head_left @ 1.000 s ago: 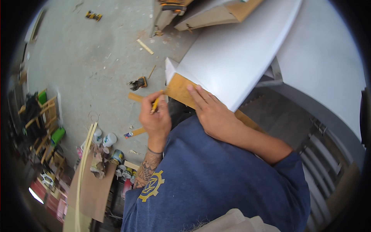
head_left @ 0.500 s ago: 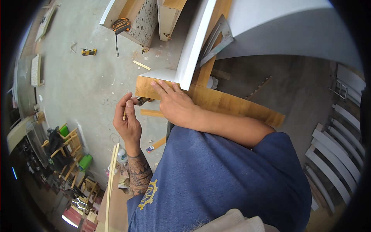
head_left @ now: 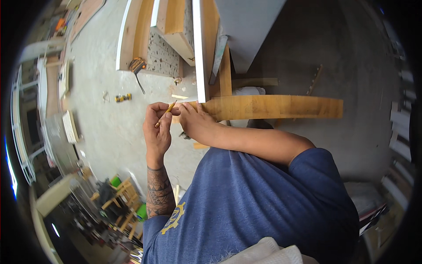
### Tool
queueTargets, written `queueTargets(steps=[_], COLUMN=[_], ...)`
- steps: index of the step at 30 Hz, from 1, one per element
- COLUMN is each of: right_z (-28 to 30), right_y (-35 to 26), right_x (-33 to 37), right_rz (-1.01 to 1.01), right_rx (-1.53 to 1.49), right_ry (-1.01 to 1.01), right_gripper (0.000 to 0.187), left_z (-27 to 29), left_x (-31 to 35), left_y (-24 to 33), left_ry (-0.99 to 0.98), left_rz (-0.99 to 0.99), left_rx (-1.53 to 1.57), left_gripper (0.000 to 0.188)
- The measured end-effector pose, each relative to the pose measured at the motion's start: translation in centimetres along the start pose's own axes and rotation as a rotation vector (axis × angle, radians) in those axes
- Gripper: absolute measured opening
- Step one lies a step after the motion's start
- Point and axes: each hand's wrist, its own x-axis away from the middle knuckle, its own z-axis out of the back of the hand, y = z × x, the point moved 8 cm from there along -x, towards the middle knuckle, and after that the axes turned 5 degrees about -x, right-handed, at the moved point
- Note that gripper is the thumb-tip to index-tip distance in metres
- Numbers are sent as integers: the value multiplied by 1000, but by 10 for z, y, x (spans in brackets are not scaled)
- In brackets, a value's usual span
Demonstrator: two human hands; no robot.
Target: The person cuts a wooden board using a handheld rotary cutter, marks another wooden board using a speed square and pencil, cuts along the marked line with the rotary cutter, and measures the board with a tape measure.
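Observation:
My left hand [head_left: 157, 132] pinches a yellow pencil [head_left: 161, 119] between thumb and fingers. Its pointed end is up at the left part of a curved wooden board [head_left: 272, 106], close to my right fingertips. Flat on that board lies my right hand [head_left: 196, 119], fingers stretched out and holding nothing. Against the board's far edge stands an upright white-edged panel [head_left: 200, 53]. A metal square [head_left: 219, 59] leans just right of the panel. The board's left end is partly hidden behind my hands.
Wood and speckled blocks [head_left: 165, 57] stand at the far left of the panel, with an orange-black tape measure [head_left: 137, 66] on them. A yellow power tool [head_left: 123, 97] lies on the grey floor. Curved white pieces [head_left: 401, 119] are stacked at the right.
My left hand has come up and rightward, bringing the pencil to the board beside my right fingers. The whole view has turned, and my right hand still rests on the board.

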Motion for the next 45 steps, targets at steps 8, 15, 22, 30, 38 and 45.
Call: queueTargets(steps=[8, 15, 22, 30, 38, 45], right_z=[6, -3, 15, 116, 111, 122], right_y=[-5, -16, -4, 51, 152, 122], right_x=[-4, -4, 23, 139, 171, 181], right_rz=[-206, -352, -338, -493, -747, -629], right_rx=[-187, -100, -276, 61, 89, 17], right_ry=[91, 135, 298, 489, -91, 35], right_gripper=[52, 66, 51, 77, 97, 84], left_z=[10, 19, 12, 23, 18, 60], left_x=[-24, -40, -42, -48, -61, -48], left_y=[-9, -84, -112, -122, -123, -147], left_ry=[-309, -248, -308, -308, -399, -398], left_rz=[-154, -265, -143, -152, -82, 276], left_rx=[-114, -465, -313, -294, -236, 114], left_gripper=[17, 27, 23, 23, 23, 27])
